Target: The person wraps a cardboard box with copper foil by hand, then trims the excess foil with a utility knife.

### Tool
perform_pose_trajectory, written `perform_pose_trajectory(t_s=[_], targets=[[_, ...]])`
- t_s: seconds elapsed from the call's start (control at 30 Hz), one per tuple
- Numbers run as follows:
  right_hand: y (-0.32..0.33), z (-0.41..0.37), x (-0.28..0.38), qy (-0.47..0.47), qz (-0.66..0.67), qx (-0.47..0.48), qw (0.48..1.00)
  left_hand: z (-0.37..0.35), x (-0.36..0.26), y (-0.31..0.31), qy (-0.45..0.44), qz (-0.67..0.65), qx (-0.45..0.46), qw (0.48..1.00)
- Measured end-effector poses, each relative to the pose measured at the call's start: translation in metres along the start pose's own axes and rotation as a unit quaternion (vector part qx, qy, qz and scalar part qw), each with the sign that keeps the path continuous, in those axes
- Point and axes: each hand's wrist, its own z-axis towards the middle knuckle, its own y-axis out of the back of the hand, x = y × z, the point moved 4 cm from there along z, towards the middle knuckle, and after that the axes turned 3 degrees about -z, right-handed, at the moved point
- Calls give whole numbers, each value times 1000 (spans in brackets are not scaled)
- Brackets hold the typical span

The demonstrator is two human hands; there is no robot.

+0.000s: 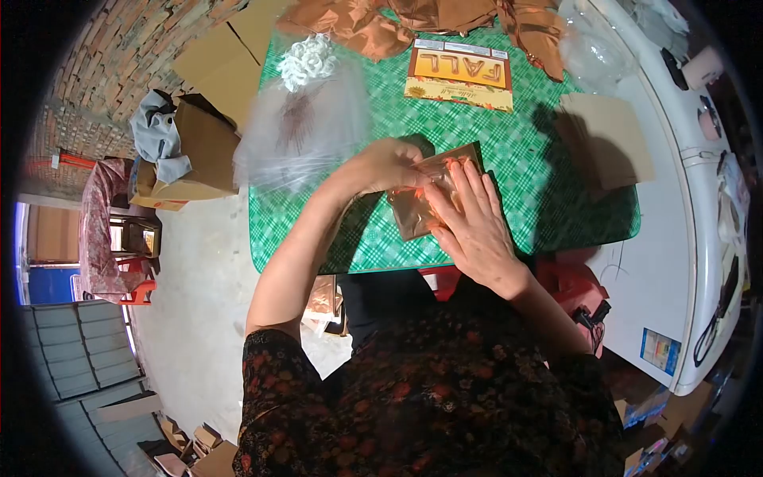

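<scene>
A folded, shiny copper-coloured foil packet [409, 215] lies on the green checked tablecloth [373, 246] near the table's front edge. Flat on top of it rests my right hand [477, 226], its fingers stretched out. At the packet's upper left is my left hand [389, 165], with bent fingers touching its edge; the fingertips are partly hidden, so its hold is unclear. Beyond the hands lies a "FALL" header card [459, 75], upside down from my side.
Clear plastic bags [298, 131] and a white string bundle [308, 62] lie at the left. Copper foil pieces [358, 28] line the back. Brown cardboard sheets [608, 139] sit at the right, beside a white appliance [648, 262]. An open carton [203, 147] stands left of the table.
</scene>
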Motion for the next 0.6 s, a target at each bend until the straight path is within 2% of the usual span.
perform_pose_trajectory(t_s=[0.1, 0.17, 0.27, 0.3, 0.37, 0.47, 0.6], targets=[[15, -1, -4, 6, 96, -18, 995, -11, 4, 1, -1, -99, 22, 995], [35, 3, -5, 9, 136, -73, 988, -20, 5, 4, -19, -177, 33, 983], [54, 20, -25, 15, 80, -196, 977, -35, 7, 21, -23, -244, 10, 970], [66, 28, -31, -1, 85, -195, 977, -38, 11, 27, -28, -273, -2, 962], [66, 47, -53, 36, 31, -219, 975, -39, 27, 39, -58, -342, -29, 937], [43, 81, -91, 38, -47, -149, 987, -39, 36, 52, -127, -465, -82, 872], [-2, 108, -137, 0, -175, -75, 982, -25, 66, 83, -208, -506, -118, 828]])
